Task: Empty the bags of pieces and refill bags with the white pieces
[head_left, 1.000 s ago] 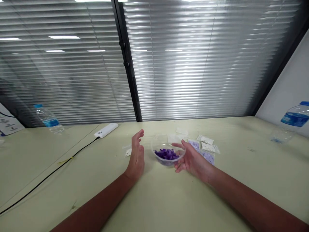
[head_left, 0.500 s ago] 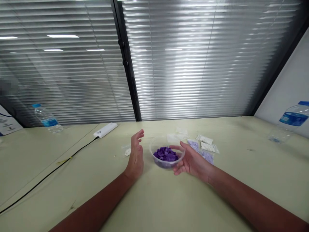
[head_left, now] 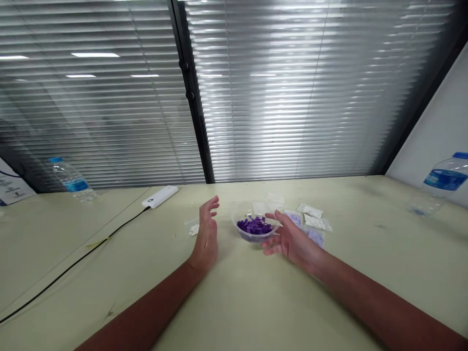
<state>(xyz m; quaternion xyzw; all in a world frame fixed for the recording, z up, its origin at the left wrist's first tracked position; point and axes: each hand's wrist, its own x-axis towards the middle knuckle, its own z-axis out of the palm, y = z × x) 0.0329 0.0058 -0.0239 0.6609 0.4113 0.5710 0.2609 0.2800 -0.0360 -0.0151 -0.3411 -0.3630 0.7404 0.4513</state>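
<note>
A clear plastic bowl (head_left: 255,228) holding small purple pieces stands on the pale green table (head_left: 237,302). My right hand (head_left: 290,240) is just to the bowl's right, palm turned toward it. Its fingers are spread, the thumb close to the rim, and it grips nothing. My left hand (head_left: 206,234) stands on its edge left of the bowl, a small gap away, with the fingers stretched out and nothing in them. Several small plastic bags (head_left: 310,217), some white and some with purple pieces, lie behind my right hand.
A white power bank (head_left: 161,196) with a black cable (head_left: 73,265) lies at the back left. One water bottle (head_left: 73,181) stands far left, another water bottle (head_left: 442,187) far right. A small bag (head_left: 193,229) lies left of my left hand. Window blinds rise behind the table.
The bowl has slid away from me toward the blinds. My right hand, which cupped its side before, has opened and now sits beside it. My left hand has barely moved.
</note>
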